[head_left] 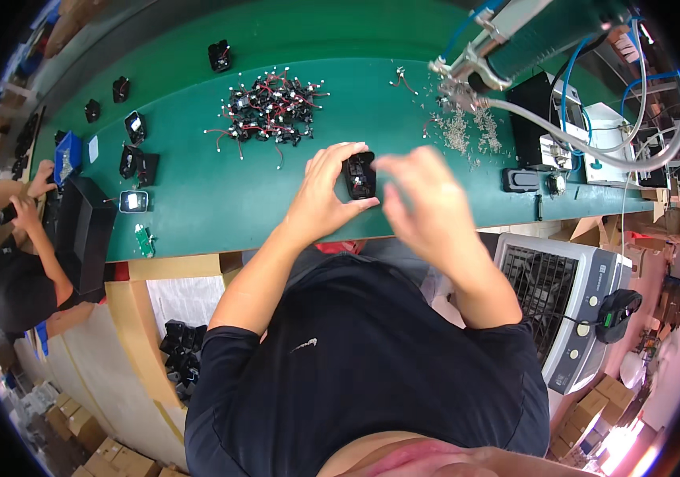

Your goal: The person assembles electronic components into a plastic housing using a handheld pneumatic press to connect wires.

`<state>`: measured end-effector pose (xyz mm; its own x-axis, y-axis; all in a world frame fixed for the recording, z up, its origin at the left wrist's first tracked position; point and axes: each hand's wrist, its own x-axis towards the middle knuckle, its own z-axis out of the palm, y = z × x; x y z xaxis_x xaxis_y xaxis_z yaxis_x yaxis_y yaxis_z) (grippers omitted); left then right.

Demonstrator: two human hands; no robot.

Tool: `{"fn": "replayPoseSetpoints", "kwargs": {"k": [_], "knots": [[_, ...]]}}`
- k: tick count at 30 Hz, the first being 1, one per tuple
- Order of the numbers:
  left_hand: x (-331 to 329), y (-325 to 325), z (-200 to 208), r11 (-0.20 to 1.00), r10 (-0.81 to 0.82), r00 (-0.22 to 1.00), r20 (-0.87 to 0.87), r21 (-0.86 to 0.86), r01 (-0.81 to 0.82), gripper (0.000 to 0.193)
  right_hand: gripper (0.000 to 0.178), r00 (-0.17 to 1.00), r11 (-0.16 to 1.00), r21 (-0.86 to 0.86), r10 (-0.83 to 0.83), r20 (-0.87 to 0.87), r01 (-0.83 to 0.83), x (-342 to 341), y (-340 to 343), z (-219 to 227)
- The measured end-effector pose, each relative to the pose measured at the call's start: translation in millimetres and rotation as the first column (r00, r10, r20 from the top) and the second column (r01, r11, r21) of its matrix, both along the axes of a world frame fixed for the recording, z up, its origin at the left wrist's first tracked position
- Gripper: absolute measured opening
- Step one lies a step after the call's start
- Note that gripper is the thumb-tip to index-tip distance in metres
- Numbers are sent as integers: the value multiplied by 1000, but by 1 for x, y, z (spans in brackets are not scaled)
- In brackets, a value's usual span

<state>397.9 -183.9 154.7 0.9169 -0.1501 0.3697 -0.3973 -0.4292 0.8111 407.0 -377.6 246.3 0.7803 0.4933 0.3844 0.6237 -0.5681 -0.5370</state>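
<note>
A small black plastic housing (361, 176), its hollow side facing up with parts inside, is at the near edge of the green table. My left hand (322, 195) grips it from the left, fingers over the far end and thumb at the near end. Just to its right is my right hand (429, 199), smeared by motion, so its fingers and anything in them cannot be made out. Beyond my hands lies a heap of small black parts with red wires and white connectors (272, 107). Loose small screws (467, 131) are scattered to the far right.
A pneumatic tool with hoses (479, 87) hangs at the upper right. Black cases (521, 180) and a small screen unit (134, 202) sit on the table (189, 222). A co-worker (26, 278) is at the left; a heater-like appliance (562, 310) stands at the right.
</note>
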Motion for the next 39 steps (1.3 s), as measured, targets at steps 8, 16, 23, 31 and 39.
{"fn": "replayPoseSetpoints", "kwargs": {"k": [8,16,23,31,39], "knots": [[3,-1,-14,998,2,998,55,61,-5,53,43,956,581,774,-275,-102,250,72,-13,120],[0,-3,-18,980,34,986,161,187,-65,49,95,996,421,905,32,-78,58,64,20,85],[-2,-4,-10,979,25,991,134,196,-51,48,124,897,434,896,356,-261,89,39,23,47],[-2,-4,-11,979,16,993,116,199,-39,47,123,892,474,867,311,-329,155,35,25,41],[-1,-4,-11,979,22,991,130,196,-48,46,123,881,437,889,356,-311,137,37,21,38]]}}
